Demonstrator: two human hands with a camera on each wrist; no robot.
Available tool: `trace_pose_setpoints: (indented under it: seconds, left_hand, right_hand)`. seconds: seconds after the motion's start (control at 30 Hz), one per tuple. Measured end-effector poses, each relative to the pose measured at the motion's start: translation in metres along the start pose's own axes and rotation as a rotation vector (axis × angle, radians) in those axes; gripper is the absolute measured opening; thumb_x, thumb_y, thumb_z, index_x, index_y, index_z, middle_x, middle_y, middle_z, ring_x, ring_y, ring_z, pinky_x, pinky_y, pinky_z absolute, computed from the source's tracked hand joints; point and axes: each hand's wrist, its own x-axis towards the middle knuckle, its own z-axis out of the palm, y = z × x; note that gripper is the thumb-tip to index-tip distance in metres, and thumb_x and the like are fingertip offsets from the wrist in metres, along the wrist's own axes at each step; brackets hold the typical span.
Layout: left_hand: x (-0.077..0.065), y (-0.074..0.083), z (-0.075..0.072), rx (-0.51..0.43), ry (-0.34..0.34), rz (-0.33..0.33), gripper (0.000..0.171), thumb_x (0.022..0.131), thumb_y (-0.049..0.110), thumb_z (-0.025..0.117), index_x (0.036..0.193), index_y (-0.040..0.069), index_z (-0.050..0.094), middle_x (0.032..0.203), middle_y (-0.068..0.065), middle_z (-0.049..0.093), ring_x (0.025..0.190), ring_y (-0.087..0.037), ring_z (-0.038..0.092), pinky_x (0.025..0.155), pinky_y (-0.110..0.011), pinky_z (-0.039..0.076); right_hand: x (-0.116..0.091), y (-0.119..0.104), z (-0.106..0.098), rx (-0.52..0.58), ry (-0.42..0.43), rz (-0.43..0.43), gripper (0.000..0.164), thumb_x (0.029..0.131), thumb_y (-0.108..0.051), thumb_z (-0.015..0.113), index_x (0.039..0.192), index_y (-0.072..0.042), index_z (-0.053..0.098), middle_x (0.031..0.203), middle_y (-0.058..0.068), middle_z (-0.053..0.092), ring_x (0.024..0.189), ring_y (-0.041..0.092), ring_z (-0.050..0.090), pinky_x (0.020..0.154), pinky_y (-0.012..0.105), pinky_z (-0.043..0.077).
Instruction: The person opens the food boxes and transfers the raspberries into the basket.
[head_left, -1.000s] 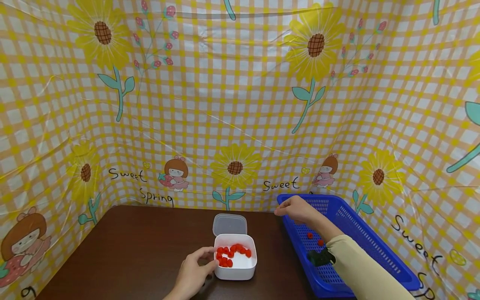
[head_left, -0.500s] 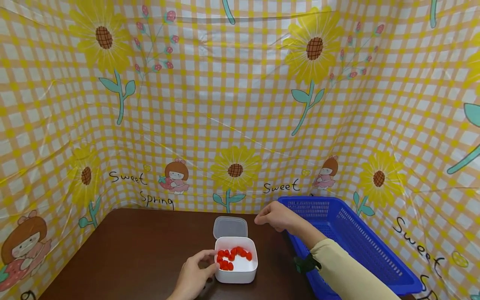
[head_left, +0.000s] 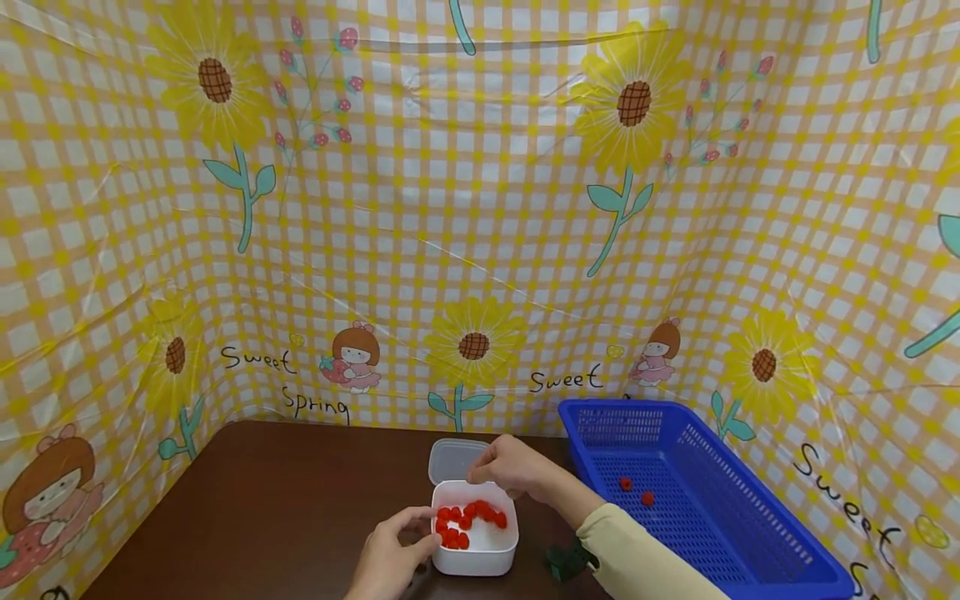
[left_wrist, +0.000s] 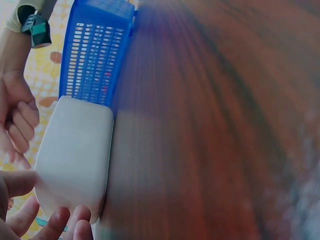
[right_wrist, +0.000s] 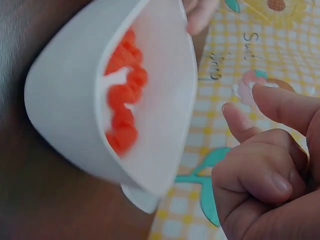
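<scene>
A white square box (head_left: 474,562) stands on the table with several small red raspberries (head_left: 465,523), mostly along its left and back. My left hand (head_left: 392,552) lies at the box's left side, its relaxed fingertips touching the wall. My right hand (head_left: 513,467) is over the box's back rim, palm down. In the right wrist view its thumb and index fingertips stand apart with nothing visible between them, and the other fingers are bent. Behind the box lies a translucent lid (head_left: 452,458), partly covered by the right hand.
A blue perforated basket (head_left: 750,483) stands to the right, with two red raspberries (head_left: 637,491) on its floor. A checked sunflower cloth (head_left: 480,208) hangs around the dark brown table (head_left: 300,500). A dark green device (head_left: 567,562) sits on the right wrist.
My right hand has moved left from above the basket to over the box's back rim. My left hand has stayed by the box.
</scene>
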Motion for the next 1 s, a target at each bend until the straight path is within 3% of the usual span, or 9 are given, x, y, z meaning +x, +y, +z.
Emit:
trace_pose_setpoints:
  seconds: [0.33,0.43,0.7,0.87,1.0]
  left_hand:
    - [0.000,-0.001,0.002,0.010,-0.011,-0.010,0.035,0.088,0.017,0.076,0.121,0.006,0.069,0.096,-0.004,0.067,0.074,-0.017,0.065,0.065,-0.033,0.056]
    - [0.000,-0.002,0.001,0.008,-0.019,-0.005,0.035,0.089,0.018,0.076,0.121,0.006,0.068,0.096,-0.004,0.068,0.072,-0.017,0.065,0.064,-0.033,0.055]
    - [0.001,-0.005,-0.004,0.003,-0.012,0.015,0.036,0.089,0.019,0.077,0.121,0.005,0.068,0.096,-0.005,0.069,0.069,-0.018,0.067,0.062,-0.033,0.055]
    - [0.003,-0.003,-0.005,0.011,-0.011,0.039,0.036,0.088,0.018,0.077,0.121,0.005,0.068,0.096,-0.005,0.069,0.069,-0.018,0.066,0.061,-0.033,0.054]
    - [0.003,-0.005,-0.004,0.021,-0.018,0.029,0.036,0.088,0.020,0.077,0.121,0.006,0.069,0.094,-0.004,0.069,0.069,-0.018,0.066,0.062,-0.034,0.053]
  right_hand:
    - [0.009,0.014,0.032,0.129,-0.091,-0.008,0.019,0.091,-0.014,0.070,0.100,0.002,0.077,0.049,-0.006,0.032,0.040,0.008,0.021,0.040,0.020,0.025]
    - [0.010,0.015,0.041,0.128,-0.084,-0.010,0.021,0.092,-0.015,0.069,0.096,0.005,0.076,0.050,-0.007,0.032,0.041,0.006,0.020,0.040,0.020,0.024]
    - [0.015,0.020,0.064,-0.079,0.047,-0.089,0.023,0.091,-0.018,0.070,0.078,0.000,0.076,0.050,-0.008,0.040,0.041,0.006,0.029,0.039,0.018,0.029]
    - [0.019,0.026,0.071,-0.205,0.146,-0.158,0.020,0.087,-0.018,0.070,0.076,-0.002,0.077,0.054,-0.007,0.053,0.047,0.006,0.042,0.044,0.020,0.034]
    - [0.019,0.029,0.074,-0.253,0.196,-0.159,0.019,0.086,-0.016,0.071,0.074,-0.003,0.076,0.055,-0.005,0.056,0.049,0.007,0.047,0.045,0.021,0.039]
